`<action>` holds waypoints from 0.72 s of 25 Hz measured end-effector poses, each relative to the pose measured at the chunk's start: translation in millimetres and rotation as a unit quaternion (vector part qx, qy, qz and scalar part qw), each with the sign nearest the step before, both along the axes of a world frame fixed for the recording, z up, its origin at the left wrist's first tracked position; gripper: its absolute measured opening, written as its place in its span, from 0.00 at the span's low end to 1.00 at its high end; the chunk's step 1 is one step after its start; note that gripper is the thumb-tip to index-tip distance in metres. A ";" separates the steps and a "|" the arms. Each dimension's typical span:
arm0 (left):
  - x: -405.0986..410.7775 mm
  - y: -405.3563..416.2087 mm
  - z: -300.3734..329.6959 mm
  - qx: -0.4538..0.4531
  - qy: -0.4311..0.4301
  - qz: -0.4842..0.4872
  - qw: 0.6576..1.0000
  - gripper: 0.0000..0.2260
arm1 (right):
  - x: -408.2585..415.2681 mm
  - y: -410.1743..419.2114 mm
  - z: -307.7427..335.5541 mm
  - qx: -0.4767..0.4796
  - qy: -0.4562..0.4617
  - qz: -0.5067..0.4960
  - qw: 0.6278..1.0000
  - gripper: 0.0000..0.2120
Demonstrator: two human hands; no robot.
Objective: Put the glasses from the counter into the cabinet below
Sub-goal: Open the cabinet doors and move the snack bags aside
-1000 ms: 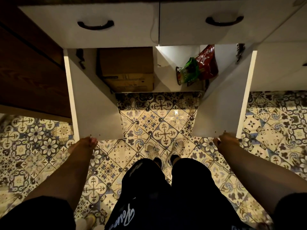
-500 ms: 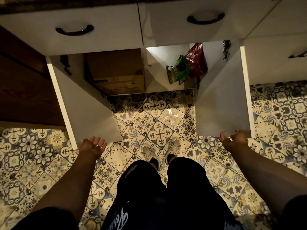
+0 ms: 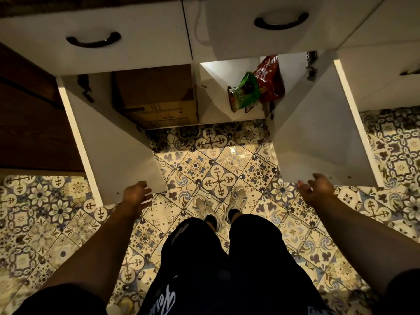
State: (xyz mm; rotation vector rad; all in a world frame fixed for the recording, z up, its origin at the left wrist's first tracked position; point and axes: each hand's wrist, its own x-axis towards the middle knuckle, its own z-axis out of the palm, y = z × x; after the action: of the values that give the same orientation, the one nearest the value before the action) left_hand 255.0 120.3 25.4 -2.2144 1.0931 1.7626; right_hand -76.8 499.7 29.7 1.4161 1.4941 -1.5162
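Below the desk, we have let go of both cabinet doors: our left hand (image 3: 136, 194) and right hand (image 3: 316, 187) now hover just off the left door (image 3: 113, 142) and right door (image 3: 318, 133), fingers loosely spread, holding nothing. The cabinet (image 3: 218, 110) stands open; no glasses in view, presumably up on the desk.

counter (image 3: 68, 5) cut off at top; box (image 3: 156, 96) half hidden.

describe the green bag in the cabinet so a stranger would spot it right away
Look into the open cabinet under the drawers, in its right-hand compartment. The green bag stands there, leaning against a taller red bag. It is the only green thing; the left compartment holds just a brown cardboard box.
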 end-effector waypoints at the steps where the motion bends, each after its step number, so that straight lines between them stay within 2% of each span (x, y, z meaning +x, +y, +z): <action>1: -5.9 4.5 -0.6 -0.005 -0.007 -0.021 1.000 0.12 | -0.1 -7.6 -1.1 0.014 0.003 0.049 0.999 0.19; 3: -18.6 14.4 -2.6 -0.006 -0.011 -0.072 0.997 0.08 | 6.5 -24.2 -5.8 0.074 0.023 0.213 0.974 0.11; 4: -26.1 19.4 -3.4 -0.010 -0.011 -0.100 0.995 0.06 | 11.6 -33.1 -7.3 0.103 0.038 0.309 0.945 0.08; 7: -50.3 32.7 -4.7 -0.016 -0.004 -0.183 0.983 0.06 | 29.5 -54.0 -22.4 0.153 0.091 0.577 0.797 0.12; 9: -62.2 37.8 -11.4 -0.024 0.007 -0.254 0.967 0.10 | 40.4 -70.9 -24.9 0.146 0.110 0.683 0.707 0.18; 10: -65.5 39.2 -18.0 -0.024 0.000 -0.292 0.956 0.13 | 44.1 -79.0 -27.3 0.142 0.112 0.706 0.684 0.20; 13: -76.9 47.6 -29.5 -0.032 -0.016 -0.386 0.922 0.14 | 54.5 -99.3 -36.6 0.127 0.118 0.731 0.660 0.20; 18: -106.1 60.7 -35.0 -0.038 -0.012 -0.447 0.894 0.15 | 70.8 -126.6 -51.3 0.117 0.094 0.735 0.661 0.20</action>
State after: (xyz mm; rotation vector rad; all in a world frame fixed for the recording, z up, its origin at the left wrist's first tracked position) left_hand 149.0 181.0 -9.6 -1.3382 1.7888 1.2625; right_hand -6.0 373.1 -21.6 -0.1956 2.0701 -0.3580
